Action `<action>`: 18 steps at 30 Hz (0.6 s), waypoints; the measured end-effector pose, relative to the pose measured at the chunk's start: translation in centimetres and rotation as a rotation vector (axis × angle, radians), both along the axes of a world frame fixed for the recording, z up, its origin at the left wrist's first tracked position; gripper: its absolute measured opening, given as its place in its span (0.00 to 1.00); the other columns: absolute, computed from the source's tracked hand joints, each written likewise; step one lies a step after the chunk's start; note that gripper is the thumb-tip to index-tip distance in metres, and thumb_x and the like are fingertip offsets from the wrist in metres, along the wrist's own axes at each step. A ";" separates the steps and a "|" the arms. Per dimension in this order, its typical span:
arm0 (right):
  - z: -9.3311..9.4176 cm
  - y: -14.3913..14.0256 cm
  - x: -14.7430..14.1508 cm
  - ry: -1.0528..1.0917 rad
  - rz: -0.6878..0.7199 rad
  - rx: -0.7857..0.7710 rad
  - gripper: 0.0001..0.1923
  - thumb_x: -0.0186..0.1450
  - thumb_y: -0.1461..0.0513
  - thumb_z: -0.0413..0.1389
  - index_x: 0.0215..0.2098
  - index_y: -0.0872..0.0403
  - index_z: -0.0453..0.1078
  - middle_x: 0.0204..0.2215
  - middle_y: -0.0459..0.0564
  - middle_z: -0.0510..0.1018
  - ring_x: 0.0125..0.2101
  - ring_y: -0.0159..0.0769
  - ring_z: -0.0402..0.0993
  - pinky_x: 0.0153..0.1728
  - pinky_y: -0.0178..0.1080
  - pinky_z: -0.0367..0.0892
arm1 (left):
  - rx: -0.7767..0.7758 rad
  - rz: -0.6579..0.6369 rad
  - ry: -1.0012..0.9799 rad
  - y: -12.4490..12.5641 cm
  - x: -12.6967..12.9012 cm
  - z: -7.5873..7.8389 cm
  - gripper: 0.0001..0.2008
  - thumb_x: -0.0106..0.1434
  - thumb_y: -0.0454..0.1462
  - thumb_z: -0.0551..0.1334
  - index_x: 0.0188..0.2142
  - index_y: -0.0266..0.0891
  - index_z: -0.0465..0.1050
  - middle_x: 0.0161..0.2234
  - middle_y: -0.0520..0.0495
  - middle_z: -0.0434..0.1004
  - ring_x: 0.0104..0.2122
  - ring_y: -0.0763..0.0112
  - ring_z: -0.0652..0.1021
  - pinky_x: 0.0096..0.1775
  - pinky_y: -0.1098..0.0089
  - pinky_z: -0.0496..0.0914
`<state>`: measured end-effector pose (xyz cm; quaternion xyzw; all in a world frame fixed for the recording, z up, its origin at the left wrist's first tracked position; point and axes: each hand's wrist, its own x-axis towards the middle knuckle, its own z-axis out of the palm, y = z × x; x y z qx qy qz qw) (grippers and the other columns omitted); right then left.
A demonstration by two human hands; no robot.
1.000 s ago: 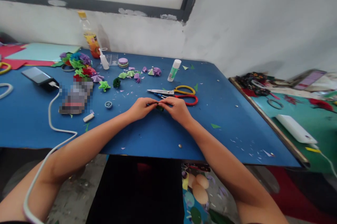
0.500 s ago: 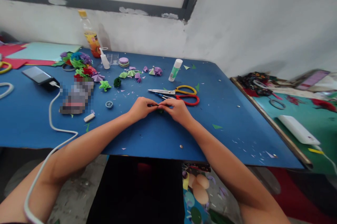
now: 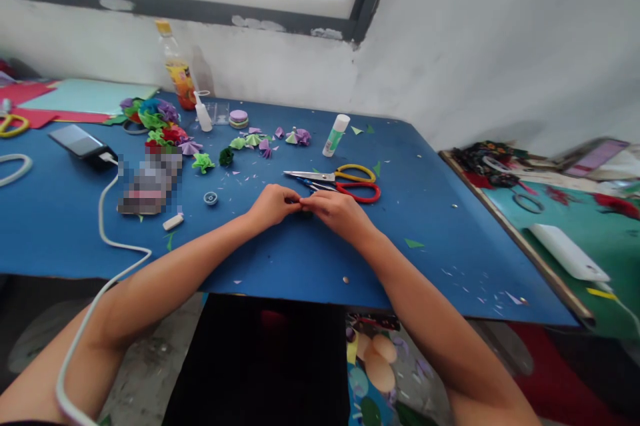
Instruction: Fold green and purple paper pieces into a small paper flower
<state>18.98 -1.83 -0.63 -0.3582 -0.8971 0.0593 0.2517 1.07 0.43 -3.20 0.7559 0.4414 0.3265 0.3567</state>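
My left hand (image 3: 273, 206) and my right hand (image 3: 344, 213) meet fingertip to fingertip above the blue table (image 3: 300, 259). Thumbs and fingers of both are pinched together. What they pinch is small and almost wholly covered; only a dark bit shows under the fingertips. Just beyond the right hand lie scissors (image 3: 356, 193) with one yellow and one red handle, blades pointing left. A blue pen-like tool (image 3: 311, 183) lies partly under them. Behind stands a glue stick (image 3: 336, 135) with a white cap, leaning slightly. Folded purple and green paper pieces (image 3: 253, 140) and a dark green crumpled paper flower (image 3: 226, 157) lie farther left.
At left are a phone (image 3: 83, 143) on a white cable (image 3: 103, 213), a juice bottle (image 3: 179, 76), a small white squeeze bottle (image 3: 203, 114), an eraser (image 3: 173, 222) and a bunch of paper flowers (image 3: 153, 116). A white power bank (image 3: 569, 253) lies on the green table at right.
My fingers have shifted slightly, the right hand turning a little more over the pinched spot. The green bit seen below the fingertips is now mostly covered. The view has moved slightly.
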 end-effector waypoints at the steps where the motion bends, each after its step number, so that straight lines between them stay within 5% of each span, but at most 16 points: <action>1: 0.1 -0.1 0.0 -0.028 -0.009 0.015 0.11 0.65 0.65 0.50 0.40 0.54 0.74 0.34 0.51 0.79 0.33 0.34 0.75 0.34 0.34 0.69 | 0.003 0.002 -0.002 0.0 0.0 0.0 0.06 0.53 0.33 0.62 0.29 0.35 0.79 0.20 0.52 0.76 0.21 0.77 0.71 0.25 0.78 0.61; 9: 0.3 -0.1 -0.3 -0.086 -0.038 0.000 0.09 0.64 0.63 0.52 0.37 0.54 0.75 0.33 0.51 0.79 0.34 0.35 0.75 0.33 0.34 0.68 | 0.011 -0.003 -0.011 0.1 0.0 -0.1 0.06 0.53 0.33 0.62 0.30 0.35 0.79 0.21 0.52 0.76 0.21 0.77 0.71 0.25 0.78 0.61; 18: 0.1 0.4 0.4 0.253 0.000 -0.271 0.11 0.64 0.63 0.51 0.39 0.54 0.74 0.31 0.49 0.78 0.30 0.31 0.74 0.31 0.33 0.68 | -0.177 -0.125 -0.053 0.0 -0.3 0.8 0.09 0.51 0.40 0.65 0.28 0.34 0.78 0.16 0.55 0.69 0.17 0.80 0.65 0.22 0.77 0.58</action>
